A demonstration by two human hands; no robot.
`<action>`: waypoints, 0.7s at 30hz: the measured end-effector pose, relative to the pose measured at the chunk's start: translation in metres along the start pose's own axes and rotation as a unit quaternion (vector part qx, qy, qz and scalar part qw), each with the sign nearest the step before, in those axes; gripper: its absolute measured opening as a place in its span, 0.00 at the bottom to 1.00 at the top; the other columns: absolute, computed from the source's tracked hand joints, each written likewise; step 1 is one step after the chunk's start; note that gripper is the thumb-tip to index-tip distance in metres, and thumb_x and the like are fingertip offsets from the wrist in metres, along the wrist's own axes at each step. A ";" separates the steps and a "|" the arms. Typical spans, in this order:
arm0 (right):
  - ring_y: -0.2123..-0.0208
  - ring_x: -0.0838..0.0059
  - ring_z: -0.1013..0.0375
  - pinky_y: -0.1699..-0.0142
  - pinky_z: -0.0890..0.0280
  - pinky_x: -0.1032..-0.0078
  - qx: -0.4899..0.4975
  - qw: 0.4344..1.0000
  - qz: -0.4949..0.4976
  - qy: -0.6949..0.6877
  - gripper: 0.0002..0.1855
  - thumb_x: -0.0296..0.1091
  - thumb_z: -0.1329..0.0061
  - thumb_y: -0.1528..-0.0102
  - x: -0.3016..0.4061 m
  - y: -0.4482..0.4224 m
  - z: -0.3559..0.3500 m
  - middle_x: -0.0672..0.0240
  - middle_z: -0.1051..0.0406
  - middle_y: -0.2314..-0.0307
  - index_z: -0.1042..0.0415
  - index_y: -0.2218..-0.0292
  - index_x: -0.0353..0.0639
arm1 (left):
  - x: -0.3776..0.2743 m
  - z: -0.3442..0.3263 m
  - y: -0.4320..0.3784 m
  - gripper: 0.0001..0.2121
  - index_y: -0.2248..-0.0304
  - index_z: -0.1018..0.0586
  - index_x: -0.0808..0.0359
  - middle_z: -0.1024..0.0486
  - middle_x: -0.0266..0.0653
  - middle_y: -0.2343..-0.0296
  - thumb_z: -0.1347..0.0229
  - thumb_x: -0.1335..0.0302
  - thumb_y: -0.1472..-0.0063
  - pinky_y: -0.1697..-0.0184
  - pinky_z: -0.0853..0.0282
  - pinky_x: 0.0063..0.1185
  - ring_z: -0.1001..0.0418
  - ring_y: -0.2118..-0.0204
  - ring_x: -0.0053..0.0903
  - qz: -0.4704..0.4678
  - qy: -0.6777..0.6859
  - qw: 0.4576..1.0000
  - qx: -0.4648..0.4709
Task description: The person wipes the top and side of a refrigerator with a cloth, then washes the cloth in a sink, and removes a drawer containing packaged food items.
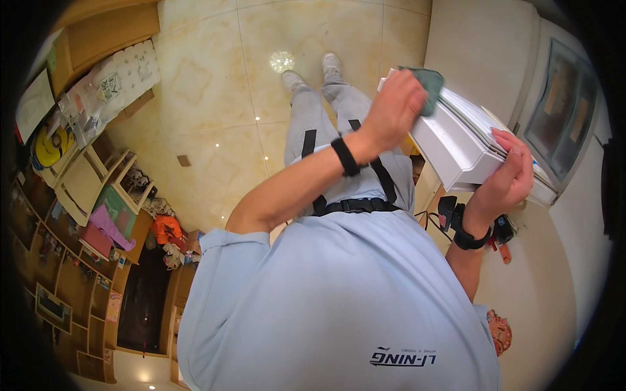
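Note:
My left hand [398, 112] reaches across my body and grips a folded dark green cloth [430, 90]. The cloth lies against the far end of a white box-like tray [447, 146] with a ledge along its side. Thin flat layers [472, 117] run lengthwise along the tray's other side; I cannot tell what they are. My right hand [511, 171] holds the tray's near end, fingers curled over the layers and thumb at the corner. A black band circles each wrist, and the right one carries a small device.
A pale cabinet-like appliance [477, 54] with a dark glass panel [562, 107] stands beyond the tray. To the left are wooden shelves [73, 293], a pale wooden chair [80, 181] and a plastic-wrapped pack [127, 73]. A small brown piece [184, 160] lies on the tiled floor [205, 97].

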State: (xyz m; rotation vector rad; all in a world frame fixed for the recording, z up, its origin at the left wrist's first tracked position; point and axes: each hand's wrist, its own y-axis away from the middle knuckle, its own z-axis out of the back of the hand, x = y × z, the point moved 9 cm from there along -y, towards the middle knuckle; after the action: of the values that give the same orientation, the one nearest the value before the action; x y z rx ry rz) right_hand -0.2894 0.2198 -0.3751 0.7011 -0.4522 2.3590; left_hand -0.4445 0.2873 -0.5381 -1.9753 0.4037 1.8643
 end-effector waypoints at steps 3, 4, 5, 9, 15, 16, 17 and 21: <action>0.68 0.67 0.26 0.58 0.35 0.72 -0.002 1.000 0.002 0.013 0.17 0.33 0.62 0.40 0.003 0.000 0.000 0.62 0.21 0.72 0.25 0.75 0.33 | -0.082 -0.004 -0.008 0.11 0.70 0.29 0.69 0.36 0.47 0.71 0.53 0.70 0.34 0.60 0.40 0.30 0.37 0.66 0.43 -0.066 0.077 0.995 0.023; 0.69 0.67 0.26 0.58 0.35 0.72 -0.002 1.000 0.007 0.024 0.18 0.33 0.62 0.40 0.005 0.001 0.001 0.62 0.21 0.72 0.25 0.75 0.33 | -0.081 -0.003 -0.006 0.11 0.70 0.29 0.69 0.36 0.47 0.71 0.53 0.70 0.34 0.60 0.40 0.30 0.37 0.66 0.43 -0.063 0.078 0.995 0.024; 0.69 0.67 0.26 0.58 0.35 0.72 0.000 1.000 0.006 0.025 0.18 0.33 0.62 0.40 0.004 0.003 0.001 0.62 0.21 0.72 0.25 0.75 0.33 | -0.079 -0.004 -0.005 0.11 0.70 0.28 0.70 0.36 0.47 0.71 0.52 0.70 0.34 0.60 0.39 0.30 0.37 0.66 0.42 -0.075 0.087 0.993 0.035; 0.70 0.68 0.27 0.59 0.36 0.72 0.007 1.000 0.014 0.011 0.17 0.33 0.61 0.41 0.004 0.000 -0.002 0.64 0.21 0.73 0.25 0.75 0.34 | -0.019 -0.001 0.004 0.12 0.70 0.27 0.70 0.34 0.47 0.70 0.51 0.68 0.34 0.60 0.39 0.28 0.36 0.66 0.41 -0.055 0.031 0.998 0.019; 0.72 0.69 0.28 0.62 0.36 0.73 -0.003 0.999 0.034 0.028 0.17 0.33 0.60 0.42 0.008 0.001 -0.001 0.65 0.21 0.74 0.26 0.76 0.35 | -0.055 0.000 0.001 0.12 0.68 0.26 0.70 0.33 0.46 0.69 0.51 0.67 0.33 0.59 0.39 0.28 0.36 0.65 0.40 -0.045 0.031 0.998 0.005; 0.72 0.69 0.29 0.63 0.36 0.73 -0.010 0.999 0.033 0.019 0.17 0.33 0.60 0.42 0.007 0.002 0.000 0.65 0.21 0.74 0.26 0.77 0.35 | -0.083 -0.003 -0.002 0.12 0.68 0.26 0.69 0.33 0.46 0.69 0.51 0.67 0.33 0.59 0.39 0.28 0.36 0.66 0.40 -0.073 0.055 0.996 0.016; 0.72 0.69 0.29 0.63 0.36 0.73 -0.003 0.999 0.031 0.017 0.17 0.33 0.60 0.42 0.008 -0.005 -0.001 0.65 0.21 0.74 0.26 0.77 0.35 | -0.105 -0.004 -0.011 0.12 0.68 0.26 0.69 0.33 0.46 0.69 0.51 0.67 0.33 0.59 0.39 0.28 0.36 0.66 0.40 -0.095 0.075 0.993 0.018; 0.72 0.72 0.28 0.63 0.37 0.74 -0.009 0.999 0.033 0.019 0.15 0.31 0.59 0.43 0.008 -0.005 0.001 0.67 0.22 0.74 0.26 0.77 0.36 | -0.067 -0.006 -0.004 0.12 0.67 0.26 0.69 0.32 0.46 0.69 0.52 0.67 0.33 0.59 0.37 0.30 0.35 0.66 0.40 -0.086 0.064 0.994 0.006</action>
State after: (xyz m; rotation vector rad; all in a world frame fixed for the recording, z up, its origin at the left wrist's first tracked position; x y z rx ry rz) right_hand -0.2905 0.2267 -0.3688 0.6413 -0.4865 2.4235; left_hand -0.4425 0.2842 -0.4712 -2.0589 0.2702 1.6328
